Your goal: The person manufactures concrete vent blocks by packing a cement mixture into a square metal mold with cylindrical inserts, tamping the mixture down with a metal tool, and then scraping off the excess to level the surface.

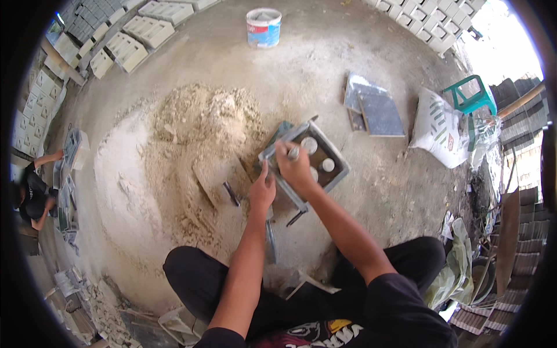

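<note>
On the ground before me lies a grey rectangular mold (333, 187), turned at an angle, with several pale round cores standing inside, among them a whitish round core (328, 165). My right hand (296, 171) is over the mold's left part, closed around a short grey cylinder (294, 153) whose top shows above the fingers. Beside the mold's left wall is my left hand (263, 190), one finger stretched forward and the thumb apart; nothing shows in it. A dark tool handle (231, 194) lies left of it, against sandy material. My right hand hides part of the mold's inside.
A sandy heap (203, 119) and white powder (125, 180) spread left. Ahead stands a bucket (264, 29); flat dark plates (381, 115), a white sack (435, 127) and a green stool (473, 95) are right. Pale blocks (148, 30) line the far left. Another person (36, 194) crouches left.
</note>
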Demonstrator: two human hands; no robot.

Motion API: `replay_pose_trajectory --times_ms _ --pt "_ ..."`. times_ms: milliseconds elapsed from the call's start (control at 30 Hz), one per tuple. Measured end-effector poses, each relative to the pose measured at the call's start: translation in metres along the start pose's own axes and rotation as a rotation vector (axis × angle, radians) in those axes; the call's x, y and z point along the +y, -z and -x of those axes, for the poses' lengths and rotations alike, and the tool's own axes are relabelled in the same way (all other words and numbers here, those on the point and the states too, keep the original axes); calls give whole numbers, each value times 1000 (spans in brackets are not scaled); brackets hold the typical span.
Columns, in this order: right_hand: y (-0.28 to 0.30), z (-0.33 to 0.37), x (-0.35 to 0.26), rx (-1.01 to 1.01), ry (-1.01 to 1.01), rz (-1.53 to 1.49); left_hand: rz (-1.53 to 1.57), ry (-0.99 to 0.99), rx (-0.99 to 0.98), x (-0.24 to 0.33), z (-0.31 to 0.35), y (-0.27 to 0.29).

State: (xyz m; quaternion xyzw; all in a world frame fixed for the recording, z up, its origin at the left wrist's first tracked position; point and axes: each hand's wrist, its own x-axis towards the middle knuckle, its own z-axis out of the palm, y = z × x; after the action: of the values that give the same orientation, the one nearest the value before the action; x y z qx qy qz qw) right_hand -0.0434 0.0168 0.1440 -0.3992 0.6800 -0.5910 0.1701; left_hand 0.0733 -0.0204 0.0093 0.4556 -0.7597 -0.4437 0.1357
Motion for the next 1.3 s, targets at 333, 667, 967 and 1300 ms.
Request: replay_pose_trajectory --times_ms 333,667,967,1300 --pt "4 9 -1 -140 -40 -95 413 86 541 -23 -54 -45" --pt "23 14 -4 -31 -176 -146 568 77 640 -18 -56 -63" --pt "-3 -1 19 2 -92 -64 562 161 592 -25 -61 -65" --pt "37 28 28 146 112 368 219 -1 471 -2 -21 -51"
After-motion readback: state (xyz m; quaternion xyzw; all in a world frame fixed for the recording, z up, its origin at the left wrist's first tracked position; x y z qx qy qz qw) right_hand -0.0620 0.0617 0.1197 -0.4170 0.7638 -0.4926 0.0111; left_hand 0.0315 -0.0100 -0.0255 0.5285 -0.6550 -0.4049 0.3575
